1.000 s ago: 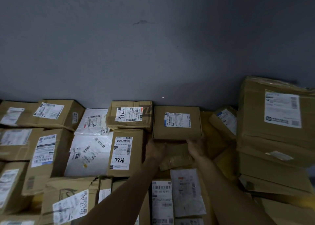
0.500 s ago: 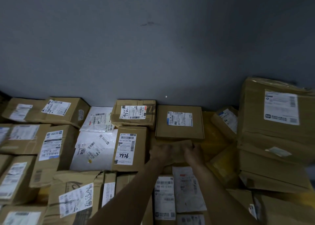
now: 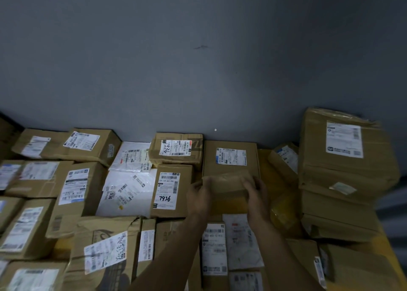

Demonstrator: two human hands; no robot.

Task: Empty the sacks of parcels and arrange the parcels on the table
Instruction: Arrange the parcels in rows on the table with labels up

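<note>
Both my hands hold a small brown taped parcel (image 3: pixel 226 184) over the middle of the packed table. My left hand (image 3: pixel 199 197) grips its left end and my right hand (image 3: pixel 256 191) grips its right end. The parcel is tilted up, its near face toward me, in front of a flat brown box (image 3: pixel 230 158) with a white label that lies against the wall. To the left stands a box marked 7936 (image 3: pixel 169 190). No sack is in view.
Labelled cardboard boxes and white mailers (image 3: pixel 126 192) cover the table's left and front. A tall stack of brown boxes (image 3: pixel 343 156) rises at the right. The yellow table top (image 3: pixel 387 249) shows at the right edge. A grey wall (image 3: pixel 198 59) closes the back.
The small parcel has been lifted from lying low between my hands and turned up on edge. My hands have moved closer together on it. The view has shifted slightly.
</note>
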